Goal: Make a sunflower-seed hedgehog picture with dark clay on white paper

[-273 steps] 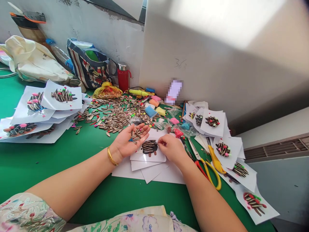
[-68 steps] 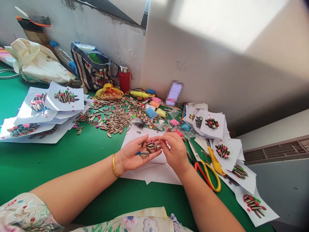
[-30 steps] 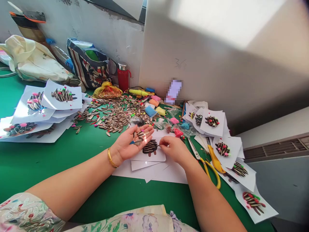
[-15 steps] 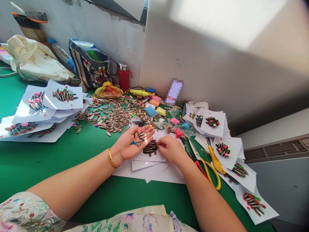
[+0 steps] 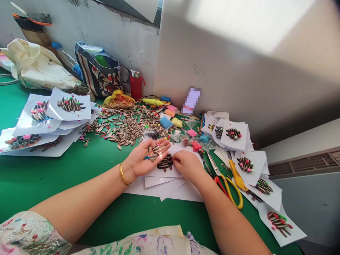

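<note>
Palm up, my left hand (image 5: 139, 157) cradles several striped sunflower seeds (image 5: 154, 151) on its flat fingers. Below its fingertips lies a white paper card (image 5: 166, 172) with a dark mound (image 5: 165, 161) covered in rows of sunflower seeds. My right hand (image 5: 188, 164) is at the right end of that mound, thumb and fingertips pinched together. What sits in the pinch is too small to make out. The card lies on a few loose white sheets (image 5: 152, 181).
A heap of sunflower seeds (image 5: 127, 129) spreads behind my hands, beside coloured clay packets (image 5: 166, 123). Scissors (image 5: 225, 180) and a yellow-handled cutter (image 5: 237, 173) lie at right. Stacked seed-decorated cards (image 5: 70, 115) stand left, others (image 5: 245, 164) right. A red flask (image 5: 136, 85) stands behind.
My right hand has shifted very slightly at the mound's right end, still pinched. My left hand and its seeds stay in practically the same place.
</note>
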### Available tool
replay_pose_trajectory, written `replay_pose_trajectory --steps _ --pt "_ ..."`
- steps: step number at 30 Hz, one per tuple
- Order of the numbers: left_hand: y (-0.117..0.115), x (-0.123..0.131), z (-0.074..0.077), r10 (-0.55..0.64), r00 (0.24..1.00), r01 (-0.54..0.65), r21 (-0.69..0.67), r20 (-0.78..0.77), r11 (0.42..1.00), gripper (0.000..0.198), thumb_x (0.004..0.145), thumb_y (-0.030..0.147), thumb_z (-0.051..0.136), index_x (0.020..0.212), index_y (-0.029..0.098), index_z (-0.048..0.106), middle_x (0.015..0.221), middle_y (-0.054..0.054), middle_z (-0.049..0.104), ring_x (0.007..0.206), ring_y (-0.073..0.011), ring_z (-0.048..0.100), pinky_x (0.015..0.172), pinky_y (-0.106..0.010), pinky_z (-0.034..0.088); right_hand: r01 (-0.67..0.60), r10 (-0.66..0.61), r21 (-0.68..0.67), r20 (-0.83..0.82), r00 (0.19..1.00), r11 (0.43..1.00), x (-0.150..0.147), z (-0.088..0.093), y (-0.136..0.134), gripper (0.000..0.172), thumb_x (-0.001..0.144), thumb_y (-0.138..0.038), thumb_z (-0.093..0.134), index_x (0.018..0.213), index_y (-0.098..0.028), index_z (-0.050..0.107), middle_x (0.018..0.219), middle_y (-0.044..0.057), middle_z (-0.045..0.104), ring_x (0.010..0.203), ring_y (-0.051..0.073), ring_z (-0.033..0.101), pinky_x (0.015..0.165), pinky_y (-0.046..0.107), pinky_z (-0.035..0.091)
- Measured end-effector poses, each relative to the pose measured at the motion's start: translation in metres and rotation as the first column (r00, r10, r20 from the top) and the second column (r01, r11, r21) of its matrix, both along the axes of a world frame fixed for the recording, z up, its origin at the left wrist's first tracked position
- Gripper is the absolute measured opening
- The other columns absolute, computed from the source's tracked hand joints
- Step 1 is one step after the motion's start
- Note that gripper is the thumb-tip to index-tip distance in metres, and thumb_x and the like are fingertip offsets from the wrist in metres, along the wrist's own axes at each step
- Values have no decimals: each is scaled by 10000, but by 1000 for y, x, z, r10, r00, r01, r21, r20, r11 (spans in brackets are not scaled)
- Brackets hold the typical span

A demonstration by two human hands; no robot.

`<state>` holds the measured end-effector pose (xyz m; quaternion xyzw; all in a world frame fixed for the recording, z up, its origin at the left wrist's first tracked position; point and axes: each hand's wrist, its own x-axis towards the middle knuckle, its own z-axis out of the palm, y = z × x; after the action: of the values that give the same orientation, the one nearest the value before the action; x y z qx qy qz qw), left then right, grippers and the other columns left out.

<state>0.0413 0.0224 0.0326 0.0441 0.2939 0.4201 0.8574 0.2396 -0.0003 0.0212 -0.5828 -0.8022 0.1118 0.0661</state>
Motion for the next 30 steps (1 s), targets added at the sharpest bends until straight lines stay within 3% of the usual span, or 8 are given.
replay_pose_trajectory --steps 14,17,22,26,30 --pt "-1 0 -1 -6 999 7 -31 34 999 439 1017 317 371 1343 66 525 1294 -214 623 1212 -281 605 970 -401 546 -4 4 2 -13 1000 1000 4 7 -2 151 871 -206 580 823 -231 721 816 15 676 787 154 597 673 257 373" --pt "-2 0 -3 -25 997 28 -27 75 999 432 1014 312 377 1348 80 520 1310 -201 616 1219 -281 600 1009 -422 518 -4 22 138 -128 992 990 6 10 -6 129 886 -215 592 848 -218 715 805 25 665 789 166 593 701 270 402" --pt "-9 3 -5 -139 979 142 -11 147 990 411 1012 331 389 1329 118 542 1192 -154 683 1108 -247 664 996 -419 515 -113 233 421 -246 941 900 1 10 -12 197 949 -233 522 983 -224 716 892 66 688 848 196 591 765 326 440" --pt "-18 10 -8 -185 969 186 9 165 983 360 1003 336 426 1174 89 624 870 -102 722 910 -217 705 967 -409 517 -142 269 465 -219 938 874 -6 10 -16 231 968 -228 498 1021 -241 722 921 63 710 838 193 588 754 341 421" --pt "-24 14 -9 -240 958 242 7 155 970 376 1008 363 405 897 110 660 860 -115 712 887 -217 696 963 -400 514 -157 269 446 -199 942 881 -8 10 -16 231 974 -231 508 1050 -248 726 957 63 715 867 191 586 769 346 403"
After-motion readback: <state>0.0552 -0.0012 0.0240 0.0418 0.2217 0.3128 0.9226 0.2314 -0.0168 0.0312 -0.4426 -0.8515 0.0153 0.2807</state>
